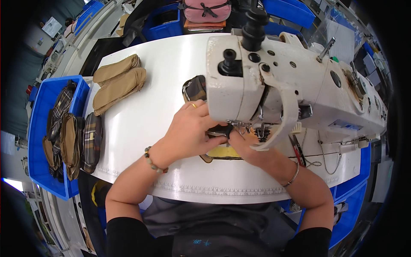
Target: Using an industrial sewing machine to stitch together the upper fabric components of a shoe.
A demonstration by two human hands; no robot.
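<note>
Black zippered edge (219, 131): is lying beneath the sewing machine (242, 81) head; probably bending softly, weighing little, best gripped along its rim.
Left hand (188, 128): thumb and fingers are pinching that edge.
Right hand (248, 150): is resting alongside; fingertips are hiding, grip I cannot tell.
Room: white tabletop (165, 73) is stretching leftward toward tan stacks (120, 89); the machine is crowding the right.

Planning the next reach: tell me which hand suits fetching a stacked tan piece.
Left, I'd judge: the left hand is nearer the stacked tan pieces, while the right hand is farther off, by the sewing machine. It would likely need to release the dark zippered piece first.
</note>
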